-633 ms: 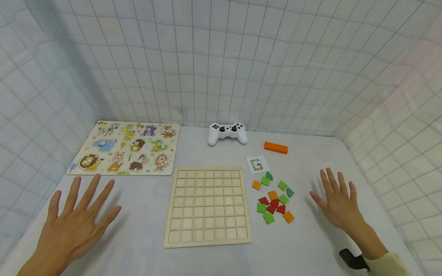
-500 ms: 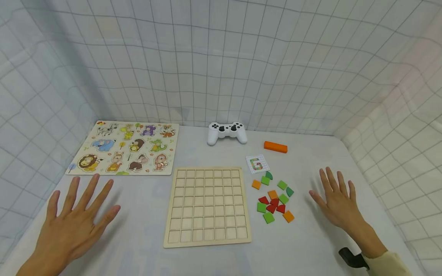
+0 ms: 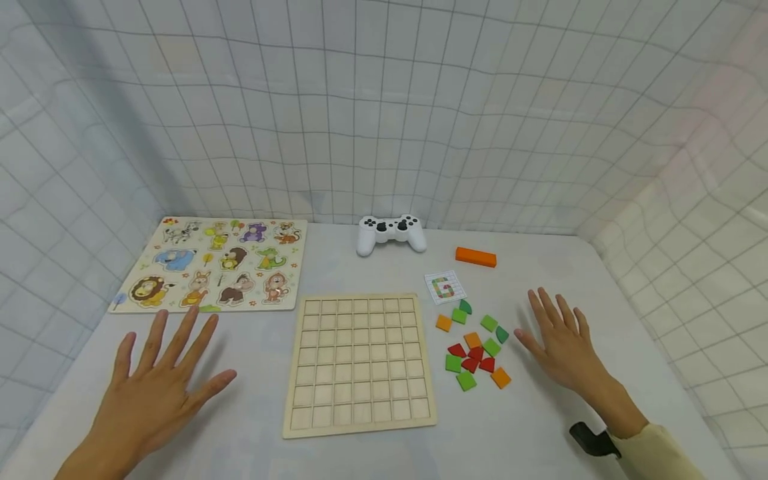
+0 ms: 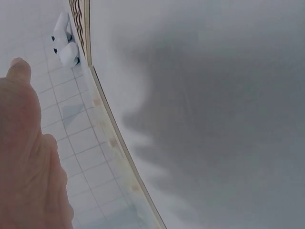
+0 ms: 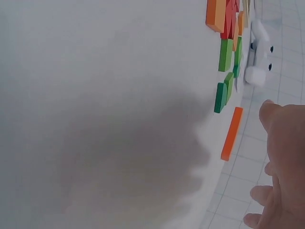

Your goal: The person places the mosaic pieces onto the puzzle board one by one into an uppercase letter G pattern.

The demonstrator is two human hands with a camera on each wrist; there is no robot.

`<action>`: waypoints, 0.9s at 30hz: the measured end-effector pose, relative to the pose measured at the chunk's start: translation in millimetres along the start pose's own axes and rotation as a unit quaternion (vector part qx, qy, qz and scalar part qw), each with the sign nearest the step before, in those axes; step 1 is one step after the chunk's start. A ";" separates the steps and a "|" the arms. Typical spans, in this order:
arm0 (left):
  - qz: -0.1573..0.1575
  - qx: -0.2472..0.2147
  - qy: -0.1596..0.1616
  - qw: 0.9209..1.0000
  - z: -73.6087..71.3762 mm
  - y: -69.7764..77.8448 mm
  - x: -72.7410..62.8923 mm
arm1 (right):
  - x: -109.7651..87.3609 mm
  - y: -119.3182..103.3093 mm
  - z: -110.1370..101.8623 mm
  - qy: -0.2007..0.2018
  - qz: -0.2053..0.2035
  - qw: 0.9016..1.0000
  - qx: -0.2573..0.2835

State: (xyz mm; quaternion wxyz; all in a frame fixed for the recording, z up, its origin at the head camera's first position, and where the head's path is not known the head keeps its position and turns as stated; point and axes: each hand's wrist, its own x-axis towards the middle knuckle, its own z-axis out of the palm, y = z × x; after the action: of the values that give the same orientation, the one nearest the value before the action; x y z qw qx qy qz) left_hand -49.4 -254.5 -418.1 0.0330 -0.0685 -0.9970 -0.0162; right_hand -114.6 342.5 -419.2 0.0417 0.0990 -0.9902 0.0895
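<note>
Lined cloth (image 3: 360, 100) backs the desk (image 3: 510, 427). Head: left hand (image 3: 150, 403) and right hand (image 3: 561, 347), spread, empty, flank the wooden board (image 3: 361, 373), tiles (image 3: 476, 353) right of it; placing seems unbegun, next calling for a pinch. Left wrist: shadowed desk. Right wrist: tiles to the left.

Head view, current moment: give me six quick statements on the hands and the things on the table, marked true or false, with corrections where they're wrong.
1. The coloured tiles lie to the right of the wooden grid board. True.
2. The right hand is pinching one of the tiles. False: the right hand holds nothing.
3. The game controller is black all over. False: the controller is mainly white, with black sticks and buttons.
4. The left hand has its fingers spread and holds nothing. True.
5. The small card shows a G shape. True.
6. The orange bar lies left of the controller. False: the bar lies to its right.
</note>
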 end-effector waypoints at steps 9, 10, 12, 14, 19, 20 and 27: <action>0.065 -0.075 -0.022 0.995 7.0 21.5 9.9 | 14.4 -20.7 9.7 -0.009 -0.030 0.999 0.018; 0.069 -0.090 -0.031 0.993 7.3 23.9 11.1 | 15.9 -23.0 10.8 -0.011 -0.033 0.999 0.023; 0.075 -0.120 -0.046 0.989 7.3 27.7 13.9 | 19.4 -27.3 12.7 -0.013 -0.039 0.998 0.037; 0.079 -0.145 -0.056 0.985 7.4 31.3 16.2 | 22.3 -30.1 14.3 -0.012 -0.047 0.998 0.049; 0.089 -0.210 -0.087 0.970 8.1 38.8 19.8 | 31.4 -34.5 16.7 -0.007 -0.069 0.995 0.072; 0.090 -0.221 -0.093 0.967 8.3 40.4 20.3 | 33.3 -34.8 17.0 -0.008 -0.072 0.994 0.077; 0.118 -0.281 -0.099 0.947 12.3 52.1 27.4 | 40.8 -34.5 20.5 -0.030 -0.086 0.989 0.119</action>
State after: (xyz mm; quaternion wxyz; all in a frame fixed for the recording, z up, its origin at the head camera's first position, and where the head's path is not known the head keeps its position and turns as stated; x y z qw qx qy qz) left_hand -70.2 -198.7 -427.1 -0.0843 -0.1935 -0.9351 -0.2848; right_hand -148.8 297.8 -429.3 0.0076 0.1904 -0.9612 0.1993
